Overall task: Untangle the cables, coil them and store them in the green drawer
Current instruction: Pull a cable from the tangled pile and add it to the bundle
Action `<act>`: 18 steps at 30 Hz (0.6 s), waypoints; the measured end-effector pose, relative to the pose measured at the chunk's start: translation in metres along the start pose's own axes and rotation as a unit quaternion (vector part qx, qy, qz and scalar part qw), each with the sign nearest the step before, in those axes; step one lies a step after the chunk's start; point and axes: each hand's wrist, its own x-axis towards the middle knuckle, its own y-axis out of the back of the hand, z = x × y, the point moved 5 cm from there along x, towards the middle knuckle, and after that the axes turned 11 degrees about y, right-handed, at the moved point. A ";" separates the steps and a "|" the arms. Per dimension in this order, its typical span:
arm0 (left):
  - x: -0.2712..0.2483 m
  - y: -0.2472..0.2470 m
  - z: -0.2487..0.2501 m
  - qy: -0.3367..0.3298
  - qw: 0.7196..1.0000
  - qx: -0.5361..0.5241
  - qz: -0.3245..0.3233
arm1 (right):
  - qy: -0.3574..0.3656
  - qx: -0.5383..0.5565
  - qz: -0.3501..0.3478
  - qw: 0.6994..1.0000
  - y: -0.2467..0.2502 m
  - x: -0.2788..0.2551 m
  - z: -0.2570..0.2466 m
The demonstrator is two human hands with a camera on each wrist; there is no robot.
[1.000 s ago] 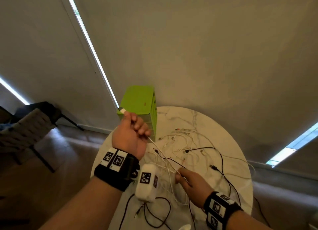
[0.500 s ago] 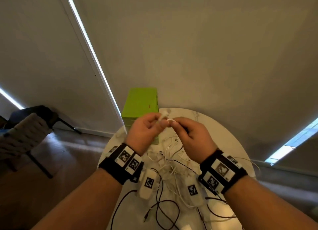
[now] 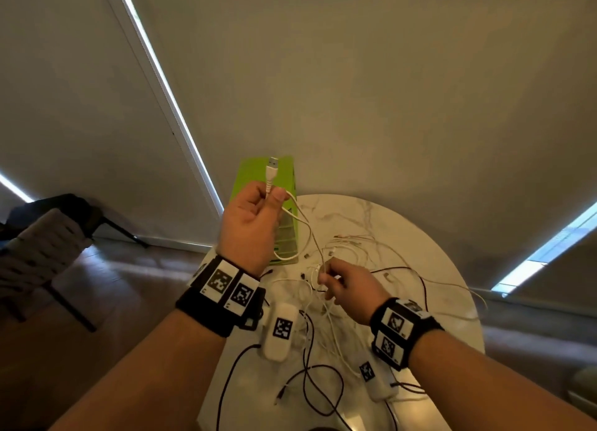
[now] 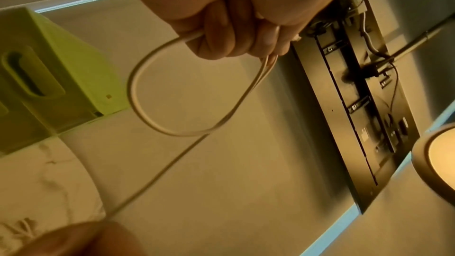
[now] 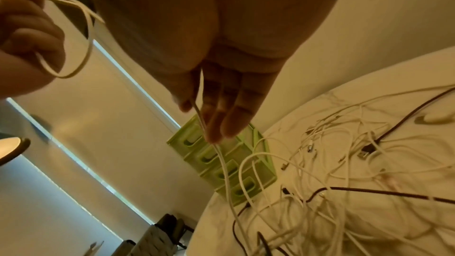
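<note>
My left hand (image 3: pixel 271 198) is raised in front of the green drawer unit (image 3: pixel 286 237) and grips a white USB cable (image 3: pixel 310 233). The cable's plug (image 3: pixel 272 169) sticks up above the fingers and one loop (image 4: pixel 138 92) hangs below them. Lower and to the right, my right hand (image 3: pixel 323 274) pinches the same cable (image 5: pixel 222 160) between thumb and fingers just above the table. Under it lies the tangle of white and black cables (image 3: pixel 349 269) on the round marble table (image 3: pixel 429 246). All drawers (image 5: pixel 221 164) look closed.
Black cables (image 3: pixel 310 382) loop across the near part of the table. A dark chair (image 3: pixel 42 253) stands on the floor at the left. A lamp shade (image 4: pixel 438 163) shows at the edge of the left wrist view. Walls and blinds lie behind the table.
Both hands met high in front of the drawer unit half a second ago. My right hand has since slid down the white cable towards the table, and a loop now hangs from my left hand.
</note>
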 end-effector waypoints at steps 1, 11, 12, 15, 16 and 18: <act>0.000 0.000 0.000 0.000 1.000 -0.020 -0.002 | -0.006 0.013 -0.008 1.000 0.001 0.006 -0.004; 0.005 0.020 -0.012 0.023 0.999 -0.039 0.030 | 0.211 0.202 0.314 0.903 0.121 0.031 -0.121; 0.004 0.020 -0.014 0.024 0.998 -0.035 0.037 | 0.206 0.155 0.301 0.918 0.119 0.030 -0.117; 0.002 0.023 -0.019 0.030 0.998 -0.036 0.049 | 0.147 0.037 0.256 0.955 0.104 0.025 -0.082; 0.002 0.023 -0.021 0.030 0.998 -0.035 0.053 | 0.129 0.042 0.263 0.955 0.102 0.021 -0.071; 0.002 0.023 -0.024 0.039 0.997 -0.024 0.060 | 0.115 0.060 0.282 0.951 0.109 0.013 -0.061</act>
